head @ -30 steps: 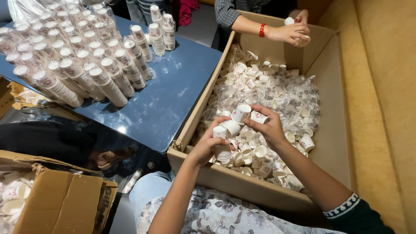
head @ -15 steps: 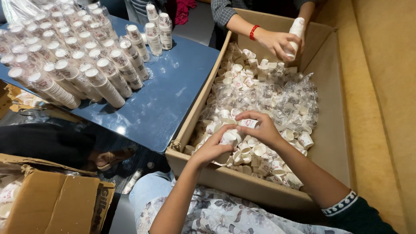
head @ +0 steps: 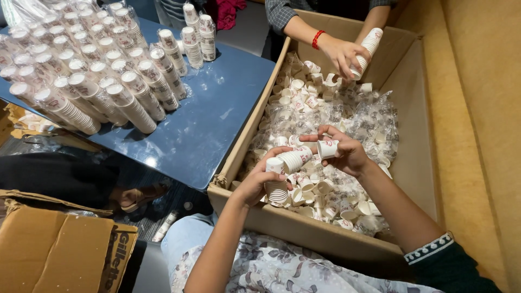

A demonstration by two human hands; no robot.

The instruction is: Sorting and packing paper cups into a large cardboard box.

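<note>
Left hand (head: 259,182): grip closed around a short stack of small white paper cups (head: 278,187), the stack upright in the palm, with a second nested run of cups (head: 296,158) lying tilted across its top, just beside the fingertips

Right hand (head: 347,154): grip pinched on a single paper cup (head: 327,148), thumb and fingers curled round its wall, the cup on its side with its mouth turned toward the left hand's stack; the two are near, whether touching cannot be told

Below and around both grips: cardboard box (head: 304,230), open-topped, filled with loose paper cups (head: 320,190) and crumpled clear plastic sleeves (head: 374,116)

Beyond the grips, at the far end of the box: another person's hand (head: 342,54) with a red wristband (head: 316,39), closed on a tall stack of cups (head: 367,49) held slanted over the box

Left of the grips: blue tabletop (head: 217,119), bearing many stacks of cups in clear wrap (head: 97,81), most leaning, a few upright at the far edge (head: 195,35)

Lower left, well apart from the grips: a second, brown cardboard carton (head: 54,249)

Right of the box: yellow-brown upholstered surface (head: 477,108)
</note>
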